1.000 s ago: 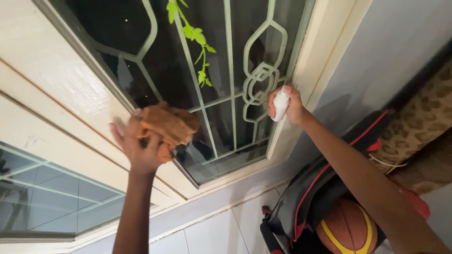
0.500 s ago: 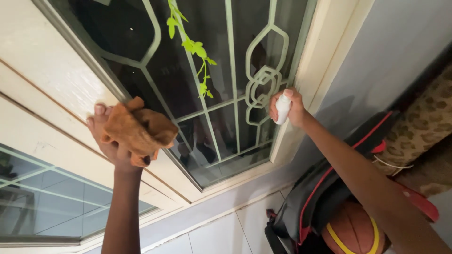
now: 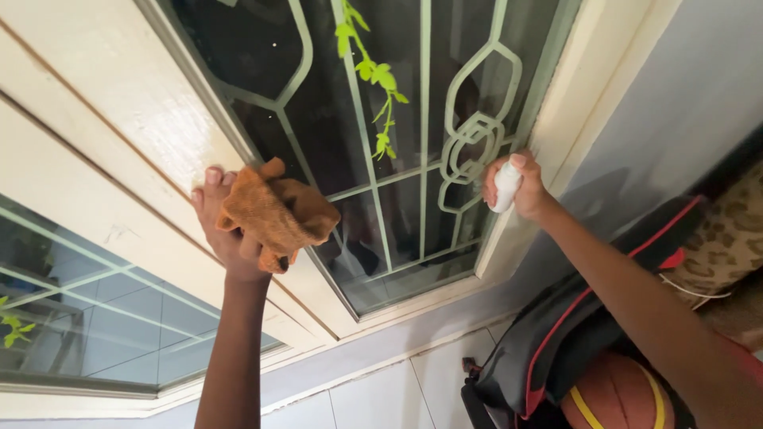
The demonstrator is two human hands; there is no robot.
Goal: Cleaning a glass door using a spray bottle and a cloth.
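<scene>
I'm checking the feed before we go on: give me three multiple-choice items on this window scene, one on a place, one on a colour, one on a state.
1. Where is the basketball?
A. On the window ledge
B. In the black and red bag at lower right
C. In the left hand

2. What colour is the cloth?
A. Orange-brown
B. Blue
C. White

3. How does the right hand stand?
A. Flat on the glass
B. Empty, hanging down
C. Closed around a small white bottle

Answers:
1 B, the ball shows inside the bag's opening on the floor.
2 A, the bunched cloth in the left hand is orange-brown.
3 C, fingers wrap the bottle near the window frame.
</scene>
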